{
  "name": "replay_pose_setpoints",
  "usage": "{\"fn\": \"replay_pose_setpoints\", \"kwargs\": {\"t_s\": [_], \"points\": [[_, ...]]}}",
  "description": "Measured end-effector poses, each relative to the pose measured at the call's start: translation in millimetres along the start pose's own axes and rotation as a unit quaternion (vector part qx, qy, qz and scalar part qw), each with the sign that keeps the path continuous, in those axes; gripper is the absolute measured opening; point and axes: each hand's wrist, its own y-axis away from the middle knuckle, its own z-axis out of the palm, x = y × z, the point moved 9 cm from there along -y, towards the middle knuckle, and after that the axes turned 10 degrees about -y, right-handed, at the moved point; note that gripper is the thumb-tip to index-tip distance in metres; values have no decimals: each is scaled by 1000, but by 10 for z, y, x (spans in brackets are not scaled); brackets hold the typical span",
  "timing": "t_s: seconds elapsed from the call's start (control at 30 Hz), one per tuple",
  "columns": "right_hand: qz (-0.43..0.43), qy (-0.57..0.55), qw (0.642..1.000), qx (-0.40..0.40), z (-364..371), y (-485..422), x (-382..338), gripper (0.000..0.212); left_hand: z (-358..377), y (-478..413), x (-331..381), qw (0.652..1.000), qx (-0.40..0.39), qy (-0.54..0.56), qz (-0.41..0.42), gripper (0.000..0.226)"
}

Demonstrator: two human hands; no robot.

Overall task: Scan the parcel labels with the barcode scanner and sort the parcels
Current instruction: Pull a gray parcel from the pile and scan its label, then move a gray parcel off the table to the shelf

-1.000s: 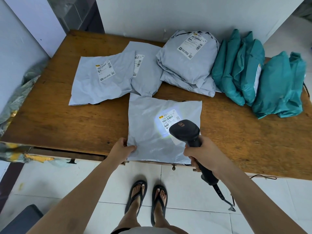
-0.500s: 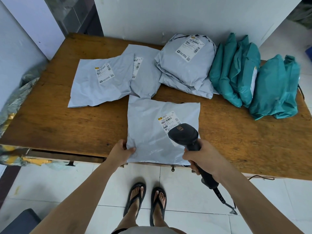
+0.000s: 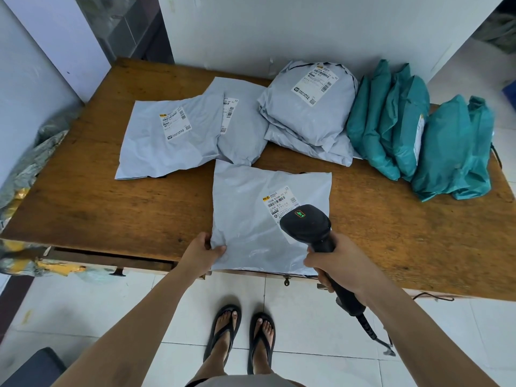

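A flat grey parcel (image 3: pixel 251 213) lies at the front edge of the wooden table (image 3: pixel 111 208), its white label (image 3: pixel 279 201) facing up. My left hand (image 3: pixel 202 251) pinches the parcel's near left corner. My right hand (image 3: pixel 339 265) grips the handle of a black barcode scanner (image 3: pixel 305 223), whose head hangs over the label's lower right part and hides it. Two more grey parcels (image 3: pixel 173 138) (image 3: pixel 243 127) overlap at the back left. A stack of grey parcels (image 3: pixel 310 113) sits at the back centre.
Several teal parcels (image 3: pixel 391 121) lean together at the back right, with more teal ones (image 3: pixel 452 149) beside them. The scanner's cable (image 3: pixel 374 333) hangs down to the tiled floor. A crumpled plastic sheet (image 3: pixel 28 169) drapes off the table's left side. A wall stands behind the table.
The scanner's light on the label, bright one second ago, has gone out. The scanner and both hands stay almost in place; the camera view shifted slightly.
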Motion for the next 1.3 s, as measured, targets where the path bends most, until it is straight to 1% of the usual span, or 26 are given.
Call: {"fn": "replay_pose_setpoints", "kwargs": {"t_s": [0.23,0.33,0.4,0.43,0.5,0.53,0.63,0.73,0.87,0.93,0.97,1.0,1.03,1.07,1.1,1.13,1.17,1.2,1.23,1.3], "points": [[-4,0,1000,-5,-14,23,-22,11,-22,0,-13,1000,-3,-1,-9,46],[-14,-21,1000,9,-37,20,-35,11,-33,-12,75,998,-26,34,-47,54],[-22,-49,998,41,-89,24,-32,15,-61,-5,181,996,-30,47,-75,56],[-27,-66,996,58,-120,38,-35,15,-94,-15,258,997,-16,30,-66,54],[-42,-86,992,81,-172,67,-62,17,-152,-17,459,1000,22,8,-19,39],[-49,-91,991,84,-186,83,-80,19,-159,15,556,999,30,21,9,33],[-61,-98,990,81,-194,114,-149,18,-193,200,755,989,13,122,77,26],[-67,-91,991,70,-176,108,-218,15,-471,441,853,976,37,163,138,20],[-82,-68,993,50,-69,53,-330,16,-1160,620,599,964,89,201,153,20],[-91,-66,993,32,26,25,-384,17,-1539,609,263,956,121,232,130,22],[-94,-62,993,26,73,16,-403,17,-1742,569,19,952,150,244,107,23],[-96,-58,993,20,119,8,-424,18,-1942,513,-253,950,189,238,74,23],[-99,-51,994,14,166,-4,-442,18,-2145,452,-536,950,241,196,25,23],[-103,-42,994,7,217,-19,-457,18,-2339,364,-836,949,286,127,-35,29],[-104,-33,994,1,268,-41,-465,17,-2474,271,-1070,947,303,59,-90,40],[-105,-27,994,-3,313,-65,-471,16,-2545,176,-1219,947,294,4,-131,54],[-104,-24,994,-6,348,-90,-477,16,-2558,67,-1282,949,275,-38,-148,66],[-104,-22,994,-8,376,-112,-490,17,-2552,-18,-1230,952,263,-69,-141,74],[-104,-21,994,-8,396,-135,-507,17,-2541,-96,-1102,954,258,-86,-122,77],[-103,-25,994,-4,397,-152,-541,17,-2499,-178,-711,952,290,-72,-70,69]]}}
